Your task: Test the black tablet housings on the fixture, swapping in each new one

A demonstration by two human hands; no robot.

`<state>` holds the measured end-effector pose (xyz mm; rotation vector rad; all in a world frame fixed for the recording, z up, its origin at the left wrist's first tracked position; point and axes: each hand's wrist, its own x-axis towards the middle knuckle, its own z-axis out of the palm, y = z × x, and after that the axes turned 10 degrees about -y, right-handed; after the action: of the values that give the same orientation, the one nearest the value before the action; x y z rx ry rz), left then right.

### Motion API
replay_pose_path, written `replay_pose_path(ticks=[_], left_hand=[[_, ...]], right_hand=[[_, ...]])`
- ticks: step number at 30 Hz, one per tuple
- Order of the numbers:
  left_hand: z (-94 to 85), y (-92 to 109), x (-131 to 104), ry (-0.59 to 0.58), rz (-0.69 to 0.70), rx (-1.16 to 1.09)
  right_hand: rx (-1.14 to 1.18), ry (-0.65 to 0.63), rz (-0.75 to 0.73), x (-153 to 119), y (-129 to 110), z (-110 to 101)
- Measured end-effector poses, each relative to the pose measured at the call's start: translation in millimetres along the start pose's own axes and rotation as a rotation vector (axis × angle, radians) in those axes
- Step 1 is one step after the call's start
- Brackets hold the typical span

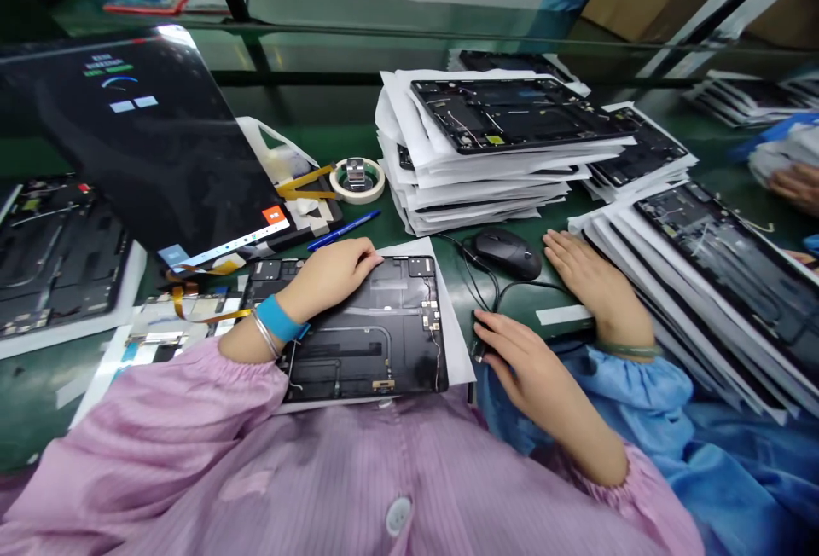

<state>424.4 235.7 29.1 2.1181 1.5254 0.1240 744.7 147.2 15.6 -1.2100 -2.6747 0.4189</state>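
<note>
Rests the left hand [333,275] over the far edge of the open black housing [358,347], fingers loosely curled, likely to steady it; cannot tell about any pinch beneath. Reaches the right hand [525,360] to a small dark plug [479,346], fingers slightly parted and tips against it, perhaps to keep the loose end within reach; cannot tell how firmly. Lays the housing flat on white paper [459,356], close before the torso, probably against scratches, right of the lit screen [192,155] and near the black mouse [505,251]. Leaves the blue pen [344,230] and tape roll [357,191] beyond, seemingly handy. Sees a co-worker's hand [589,275] beside the mouse, palm down. Finds the housing dark and shallow inside, with a pale strip across, a thin looped line, fine wires and small metallic parts along the right side, and a gold-toned piece at the near edge.
</note>
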Motion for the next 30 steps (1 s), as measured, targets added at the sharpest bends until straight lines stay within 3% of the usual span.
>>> replay_pose_path(ticks=[7, 12, 22, 30], left_hand=[[-1.1, -1.9, 0.3, 0.017, 0.018, 0.006], [-1.3, -2.1, 0.6, 0.019, 0.015, 0.011], [-0.3, -3.4, 1.6, 0.028, 0.027, 0.012], [0.5, -3.8, 2.0, 0.029, 0.031, 0.001]], right_hand=[[0.072, 0.080, -0.031, 29.9, -4.8, -7.7], [0.097, 0.066, 0.045, 51.7, -10.5, -1.3], [-0.066, 0.176, -0.059, 46.7, 0.2, 5.9], [-0.310, 0.146, -0.059, 49.0, -4.8, 3.0]])
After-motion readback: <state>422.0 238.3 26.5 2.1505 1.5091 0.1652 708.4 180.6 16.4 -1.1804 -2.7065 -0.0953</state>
